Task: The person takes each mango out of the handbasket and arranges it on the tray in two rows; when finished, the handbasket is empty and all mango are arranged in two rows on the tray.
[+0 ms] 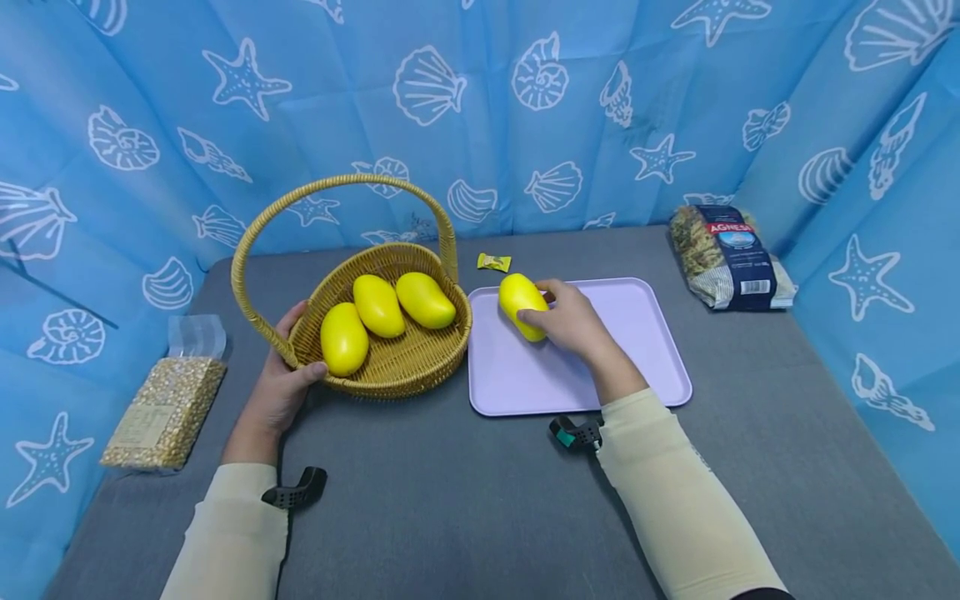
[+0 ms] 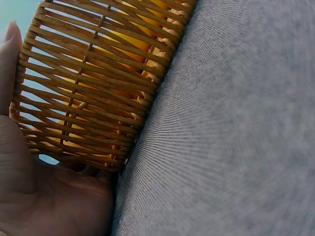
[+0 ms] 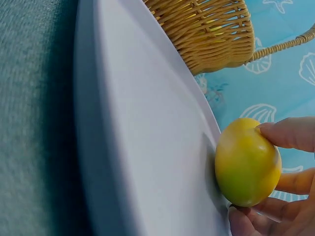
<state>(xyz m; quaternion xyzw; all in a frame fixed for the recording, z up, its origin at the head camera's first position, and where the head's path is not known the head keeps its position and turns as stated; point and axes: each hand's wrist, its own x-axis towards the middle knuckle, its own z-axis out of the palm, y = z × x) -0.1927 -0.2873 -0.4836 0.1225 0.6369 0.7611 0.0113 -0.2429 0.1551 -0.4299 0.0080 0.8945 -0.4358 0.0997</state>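
A wicker basket (image 1: pixel 397 387) with a tall arched handle stands left of centre, and three yellow mangoes (image 1: pixel 378 307) lie inside it. My left hand (image 1: pixel 281 387) grips the basket's left side, thumb over the rim and fingers along the outer wall. In the left wrist view the woven wall (image 2: pixel 93 83) fills the upper left, with yellow fruit showing through the gaps. My right hand (image 1: pixel 573 321) holds another mango (image 1: pixel 522 305) between thumb and fingers over the left part of a lilac tray (image 1: pixel 570 392). Its green-tinged end (image 3: pixel 247 167) shows close over the tray in the right wrist view.
Behind the tray lies a small yellow wrapped candy (image 1: pixel 494 262). A bag of pasta (image 1: pixel 731 258) sits at the back right, and a clear pack of corn kernels (image 1: pixel 167 412) lies at the left edge. A blue shell-print curtain (image 1: pixel 487 100) hangs around the grey table (image 1: pixel 420 500).
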